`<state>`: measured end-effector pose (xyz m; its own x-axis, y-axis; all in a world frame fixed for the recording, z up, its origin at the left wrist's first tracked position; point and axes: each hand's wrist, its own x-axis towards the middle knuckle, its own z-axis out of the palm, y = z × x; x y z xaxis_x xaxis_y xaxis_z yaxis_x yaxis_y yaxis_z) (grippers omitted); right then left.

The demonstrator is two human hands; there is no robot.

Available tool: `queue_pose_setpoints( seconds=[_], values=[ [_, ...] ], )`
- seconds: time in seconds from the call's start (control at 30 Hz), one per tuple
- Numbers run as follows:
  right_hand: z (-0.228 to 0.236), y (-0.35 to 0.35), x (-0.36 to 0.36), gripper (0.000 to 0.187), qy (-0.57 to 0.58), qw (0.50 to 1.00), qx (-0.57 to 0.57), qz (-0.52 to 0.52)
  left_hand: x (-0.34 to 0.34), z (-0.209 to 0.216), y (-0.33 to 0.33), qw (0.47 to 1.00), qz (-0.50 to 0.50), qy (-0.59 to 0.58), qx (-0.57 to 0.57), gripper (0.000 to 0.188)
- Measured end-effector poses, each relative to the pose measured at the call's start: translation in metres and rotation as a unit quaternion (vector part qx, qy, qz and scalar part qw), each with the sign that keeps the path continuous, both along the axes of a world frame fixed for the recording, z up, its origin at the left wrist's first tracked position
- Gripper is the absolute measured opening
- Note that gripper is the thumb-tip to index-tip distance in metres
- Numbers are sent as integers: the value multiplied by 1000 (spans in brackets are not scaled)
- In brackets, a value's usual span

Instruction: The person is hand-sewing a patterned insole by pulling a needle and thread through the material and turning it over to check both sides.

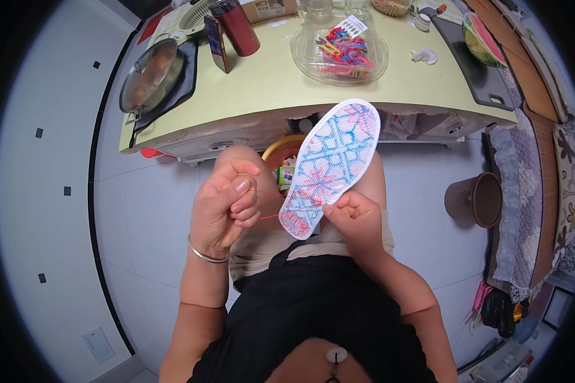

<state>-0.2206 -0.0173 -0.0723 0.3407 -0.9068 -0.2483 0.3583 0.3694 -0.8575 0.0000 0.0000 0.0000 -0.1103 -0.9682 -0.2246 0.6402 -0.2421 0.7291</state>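
Observation:
Over my lap, an embroidered shoe insole (334, 163) with a white rim and a blue, pink and red stitched pattern is held tilted. My right hand (354, 217) pinches its right edge near the heel, thumb on top. To the left of the insole, my left hand (227, 201) is closed around red thread (271, 217). Two strands of it run from my fingers to the heel part of the insole. Whether a needle is in those fingers cannot be seen. A metal bangle (206, 253) circles my left wrist.
On the table (255, 89) ahead stand a clear plastic tray (300, 67) with colourful threads, a phone (216, 45), a maroon flask (237, 29) and a lidded pan (148, 76). Watermelon (482, 41) lies at right. A brown bin (471, 199) stands on the floor.

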Motion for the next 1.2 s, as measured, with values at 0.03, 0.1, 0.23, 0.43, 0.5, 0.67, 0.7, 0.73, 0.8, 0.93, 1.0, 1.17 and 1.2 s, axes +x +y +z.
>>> queue_pose_setpoints(
  seconds=[0.03,0.1,0.23,0.43,0.5,0.67,0.7,0.73,0.8,0.93,1.0,1.17,1.2],
  values=[
    [2,1,1,5,-1,1000,-10,3,2,2,0,1000,0,-7,-2,17],
    [1,1,4,5,5,1000,-28,4,3,8,1,1000,1,-24,2,16],
    [1,-1,8,7,6,1000,-1,15,3,7,2,986,16,-168,-21,19],
    [3,-9,-3,10,4,992,95,83,-8,-29,-5,889,105,-429,-123,39],
    [2,-9,-5,11,-7,990,108,89,-21,-35,-3,949,86,-300,-49,40],
    [5,-9,-7,7,-17,991,104,81,-38,-49,3,977,32,-206,-52,39],
    [5,-9,-7,6,-8,992,97,81,-37,-49,3,985,0,-169,-28,39],
    [5,-9,-7,6,2,993,89,82,-34,-50,2,991,-31,-131,-4,38],
    [3,-9,-8,6,14,995,62,81,-33,-54,-1,998,-47,-25,42,34],
    [13,-10,-10,8,65,995,-7,75,-43,-48,-5,994,-25,-71,76,20],
    [22,-10,-12,10,158,983,-88,34,-44,-49,-3,990,18,-138,34,17],
    [21,-6,-10,17,317,866,-380,-75,-56,-40,1,959,92,-267,-28,11],
    [20,-8,-7,18,302,859,-405,-79,-57,-40,2,957,93,-272,-28,11]
  ],
)
